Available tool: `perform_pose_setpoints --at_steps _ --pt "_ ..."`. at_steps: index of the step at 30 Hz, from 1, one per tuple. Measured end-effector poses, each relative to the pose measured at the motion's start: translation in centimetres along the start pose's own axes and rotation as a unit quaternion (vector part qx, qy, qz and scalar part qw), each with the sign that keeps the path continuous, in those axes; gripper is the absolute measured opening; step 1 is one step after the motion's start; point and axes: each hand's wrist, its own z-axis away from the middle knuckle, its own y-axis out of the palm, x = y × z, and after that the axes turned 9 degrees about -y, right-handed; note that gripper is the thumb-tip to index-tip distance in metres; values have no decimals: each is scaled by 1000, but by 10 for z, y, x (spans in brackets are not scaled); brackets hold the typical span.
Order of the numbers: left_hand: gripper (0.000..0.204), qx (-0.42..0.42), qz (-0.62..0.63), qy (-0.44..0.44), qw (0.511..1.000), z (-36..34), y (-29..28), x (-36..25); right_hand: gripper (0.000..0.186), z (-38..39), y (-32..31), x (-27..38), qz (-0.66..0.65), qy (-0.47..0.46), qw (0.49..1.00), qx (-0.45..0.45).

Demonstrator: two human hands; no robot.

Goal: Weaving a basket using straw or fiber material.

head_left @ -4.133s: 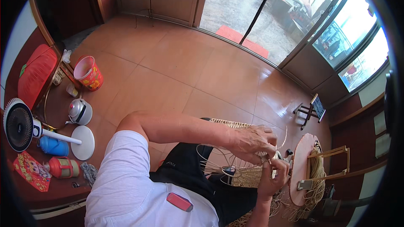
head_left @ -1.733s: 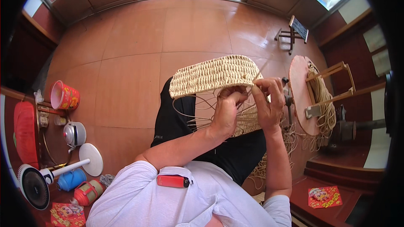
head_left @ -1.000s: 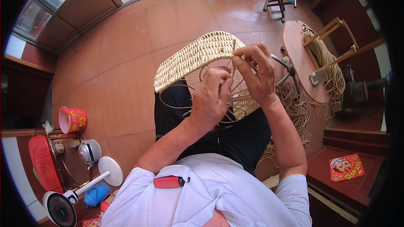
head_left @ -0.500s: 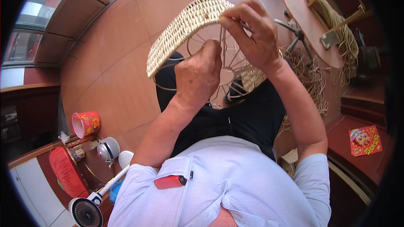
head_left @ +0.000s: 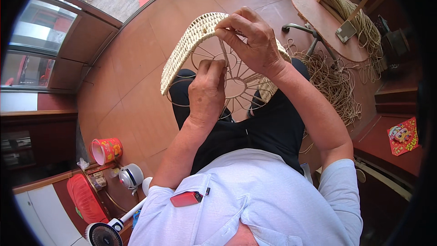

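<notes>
A half-woven basket stands over my lap, its pale straw-coloured woven side (head_left: 182, 54) curving around a brown wire frame (head_left: 237, 81) with spoked rings. My right hand (head_left: 255, 43) is closed at the top edge of the weaving, thumb and forefinger pinched on the rim and the cord there. Below it, inside the frame, my left hand (head_left: 207, 93) is closed in a pinch on a thin brown cord (head_left: 226, 54) that runs up to the right fingertips. More weaving shows near my right knee, partly behind my right wrist.
A heap of loose cord (head_left: 332, 86) lies on the tiled floor at right, near a pink oval board (head_left: 314, 13) bearing more cord and a wooden frame. At left are a red flowered bucket (head_left: 107, 150), a white kettle (head_left: 131, 176), a red basket (head_left: 86, 198) and a small fan (head_left: 104, 234).
Both hands and the basket have shifted left in the picture as the view moved. My left hand sits a little lower, with more of the cord showing between the hands.
</notes>
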Motion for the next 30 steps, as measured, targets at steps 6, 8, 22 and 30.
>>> perform_pose_setpoints --at_steps 6,8,22,30 --pt "16 28 -9 -3 1000 -3 -1 4 17 3 0 1 5 9 1000 -11" --pt "17 27 -34 11 999 -4 -3 4 18 3 0 4 13 2 1000 -11" --pt "24 -4 -196 100 975 -9 0 10 21 7 3 4 13 22 999 -37" --pt "16 -45 -141 95 984 -7 6 7 21 7 4 3 21 17 999 -40"
